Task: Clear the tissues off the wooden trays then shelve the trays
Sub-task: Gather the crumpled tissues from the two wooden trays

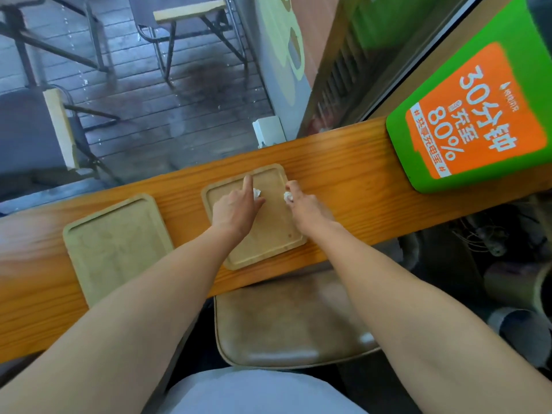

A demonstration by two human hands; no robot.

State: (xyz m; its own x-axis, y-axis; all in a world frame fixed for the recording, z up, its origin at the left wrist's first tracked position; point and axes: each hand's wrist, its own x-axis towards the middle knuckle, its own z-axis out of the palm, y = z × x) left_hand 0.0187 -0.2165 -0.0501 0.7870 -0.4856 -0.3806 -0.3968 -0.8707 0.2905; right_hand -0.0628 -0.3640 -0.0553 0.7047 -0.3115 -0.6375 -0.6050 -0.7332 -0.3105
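Observation:
Two pale wooden trays lie on a narrow orange wooden counter (343, 180). The left tray (116, 246) is bare. Both my hands are over the right tray (268, 234). My left hand (239, 206) has its index finger stretched out and a small white crumpled tissue (257, 193) pinched under its thumb side. My right hand (304, 204), at the tray's right rim, is closed around a second white tissue wad (288, 197).
A green and orange charging box (478, 115) stands on the counter's right end. A brown padded stool seat (286, 327) sits below the counter in front of me. Beyond the counter are a window, wet decking and folding chairs (191, 28).

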